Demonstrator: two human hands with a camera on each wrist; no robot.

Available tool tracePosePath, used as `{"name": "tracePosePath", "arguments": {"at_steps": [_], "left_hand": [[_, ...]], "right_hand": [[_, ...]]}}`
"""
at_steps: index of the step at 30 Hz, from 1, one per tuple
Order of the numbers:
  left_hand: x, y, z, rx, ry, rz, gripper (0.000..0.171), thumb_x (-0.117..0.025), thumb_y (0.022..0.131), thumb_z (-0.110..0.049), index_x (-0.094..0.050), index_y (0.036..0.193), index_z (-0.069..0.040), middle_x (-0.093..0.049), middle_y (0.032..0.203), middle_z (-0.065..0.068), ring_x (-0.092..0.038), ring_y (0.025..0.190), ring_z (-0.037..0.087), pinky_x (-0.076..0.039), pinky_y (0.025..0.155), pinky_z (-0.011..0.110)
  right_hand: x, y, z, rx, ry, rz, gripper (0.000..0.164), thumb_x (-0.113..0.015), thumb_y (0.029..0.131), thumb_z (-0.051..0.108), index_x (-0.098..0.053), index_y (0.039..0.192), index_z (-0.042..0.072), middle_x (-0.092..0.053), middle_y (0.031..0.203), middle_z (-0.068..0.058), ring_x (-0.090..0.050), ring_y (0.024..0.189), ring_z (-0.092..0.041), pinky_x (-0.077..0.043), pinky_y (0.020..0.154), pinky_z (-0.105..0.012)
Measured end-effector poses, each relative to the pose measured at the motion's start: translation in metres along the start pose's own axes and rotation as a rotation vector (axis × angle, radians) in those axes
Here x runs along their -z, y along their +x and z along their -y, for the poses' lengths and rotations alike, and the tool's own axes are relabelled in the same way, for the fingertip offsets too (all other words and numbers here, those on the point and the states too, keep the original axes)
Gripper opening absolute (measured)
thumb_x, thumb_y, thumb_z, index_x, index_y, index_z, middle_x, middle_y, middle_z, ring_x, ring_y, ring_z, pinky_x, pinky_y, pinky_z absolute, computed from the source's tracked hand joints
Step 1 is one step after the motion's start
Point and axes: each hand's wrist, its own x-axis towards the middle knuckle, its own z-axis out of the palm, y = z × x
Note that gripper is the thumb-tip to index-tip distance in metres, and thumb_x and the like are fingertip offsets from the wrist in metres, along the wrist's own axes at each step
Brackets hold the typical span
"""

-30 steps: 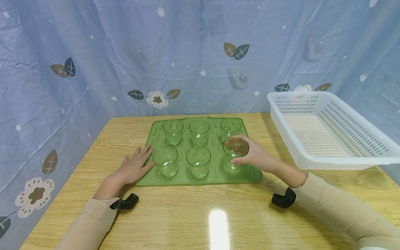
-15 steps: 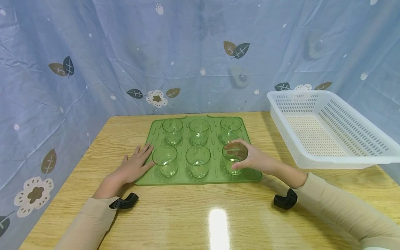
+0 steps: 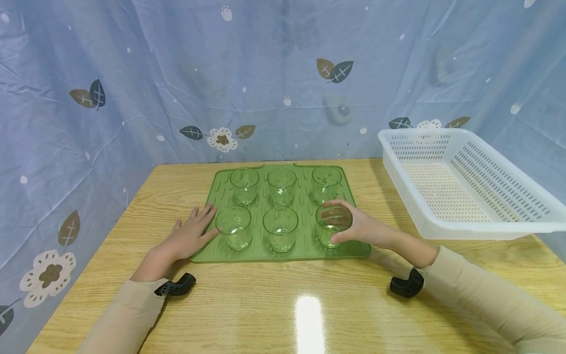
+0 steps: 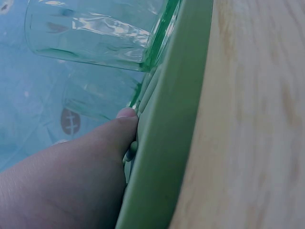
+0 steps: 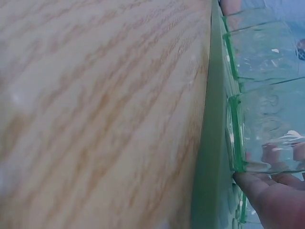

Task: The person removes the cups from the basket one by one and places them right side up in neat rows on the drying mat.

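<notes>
Clear drinking glasses stand upright in two rows on a green ridged mat [image 3: 305, 250]. My right hand [image 3: 364, 227] holds the front-right glass [image 3: 327, 237], thumb at its near side and fingers behind it. In the right wrist view this glass [image 5: 267, 124] has its base on the mat, with my thumb [image 5: 252, 188] low against its wall. My left hand [image 3: 187, 239] lies spread over the mat's left edge, thumb close to the front-left glass [image 3: 239, 241]. The left wrist view has the left thumb [image 4: 114, 136] on the mat beside a glass [image 4: 95, 36].
At the right stands a white perforated plastic basket [image 3: 411, 196]. The wooden table [image 3: 247, 305] extends in front of the mat. A blue patterned curtain [image 3: 274, 64] hangs behind. In the back row are a left glass [image 3: 244, 194], a middle glass [image 3: 281, 195] and a right glass [image 3: 325, 189].
My right hand has brought the front-right glass down and toward the near edge of the mat, then slightly right. The left hand has stayed in place.
</notes>
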Motion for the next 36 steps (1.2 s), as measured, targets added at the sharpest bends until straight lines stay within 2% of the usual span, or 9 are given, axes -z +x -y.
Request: {"name": "tracePosePath", "arguments": {"at_steps": [5,8,11,17,20,24,28,31,36], "left_hand": [[0.000,0.000,-0.001,-0.002,-0.005,0.005,0.076,-0.039,0.110,-0.052,-0.016,0.165,-0.005,-0.006,0.170,0.020,0.000,0.152,0.051,0.001,0.106,0.083],[0.000,0.001,0.000,-0.002,-0.007,0.005,0.076,-0.039,0.110,-0.052,-0.016,0.165,-0.005,-0.006,0.170,0.020,0.001,0.152,0.051,0.001,0.106,0.083],[-0.001,0.001,0.000,-0.001,-0.010,0.005,0.076,-0.038,0.110,-0.052,-0.016,0.165,-0.006,-0.006,0.170,0.019,0.001,0.152,0.050,0.002,0.106,0.083],[0.000,0.001,-0.002,-0.001,-0.017,0.007,0.077,-0.038,0.109,-0.053,-0.015,0.165,-0.006,-0.006,0.170,0.019,0.002,0.152,0.049,0.003,0.107,0.082],[0.000,0.002,-0.003,0.000,-0.012,0.008,0.077,-0.038,0.109,-0.053,-0.014,0.165,-0.006,-0.005,0.170,0.018,0.002,0.152,0.049,0.002,0.107,0.082],[0.001,0.003,-0.003,-0.001,-0.011,0.013,0.078,-0.037,0.109,-0.055,-0.014,0.165,-0.006,-0.005,0.170,0.018,0.002,0.152,0.049,0.002,0.107,0.082],[0.001,0.003,-0.003,-0.004,-0.007,0.011,0.078,-0.036,0.109,-0.056,-0.014,0.165,-0.007,-0.006,0.170,0.018,0.001,0.152,0.049,0.001,0.108,0.082],[0.002,0.002,-0.002,0.002,0.002,0.013,0.078,-0.035,0.109,-0.057,-0.015,0.166,-0.007,-0.006,0.170,0.018,0.000,0.152,0.049,-0.001,0.108,0.082],[0.009,-0.001,-0.003,0.003,0.016,-0.011,0.076,-0.035,0.109,-0.056,-0.019,0.165,-0.007,-0.007,0.169,0.022,-0.003,0.151,0.052,-0.005,0.107,0.083]], "right_hand": [[0.002,-0.003,0.001,0.015,-0.030,0.017,0.102,-0.087,0.083,0.017,-0.019,0.154,-0.010,-0.037,0.151,-0.039,-0.037,0.139,-0.056,-0.045,0.107,-0.050],[0.003,-0.003,0.000,0.018,-0.024,0.029,0.105,-0.087,0.084,0.015,-0.015,0.155,-0.009,-0.035,0.151,-0.040,-0.035,0.140,-0.057,-0.046,0.105,-0.053],[0.004,-0.003,0.001,0.016,-0.017,0.039,0.106,-0.087,0.084,0.015,-0.013,0.156,-0.008,-0.032,0.152,-0.040,-0.033,0.141,-0.057,-0.048,0.104,-0.052],[0.008,-0.006,0.006,0.027,-0.069,0.020,0.110,-0.089,0.082,0.025,-0.016,0.157,-0.007,-0.031,0.154,-0.038,-0.034,0.140,-0.057,-0.054,0.098,-0.043],[0.011,-0.009,0.010,0.056,-0.124,-0.015,0.102,-0.085,0.087,0.025,-0.018,0.157,-0.008,-0.032,0.154,-0.036,-0.035,0.140,-0.056,-0.053,0.099,-0.041],[0.012,-0.014,0.017,0.078,-0.176,-0.104,0.075,-0.069,0.100,0.014,-0.024,0.156,-0.006,-0.033,0.155,-0.034,-0.035,0.141,-0.054,-0.046,0.107,-0.043],[0.013,-0.016,0.026,0.093,-0.206,-0.200,0.059,-0.058,0.104,0.005,-0.030,0.155,-0.004,-0.034,0.157,-0.029,-0.034,0.143,-0.050,-0.042,0.111,-0.042],[0.013,-0.018,0.034,0.131,-0.298,-0.245,0.059,-0.060,0.102,0.004,-0.033,0.155,-0.003,-0.036,0.158,-0.024,-0.036,0.144,-0.047,-0.037,0.115,-0.046],[0.014,-0.029,0.051,0.219,-0.580,-0.312,0.068,-0.072,0.096,0.007,-0.038,0.155,-0.001,-0.040,0.157,-0.022,-0.036,0.144,-0.045,-0.026,0.117,-0.059]]}}
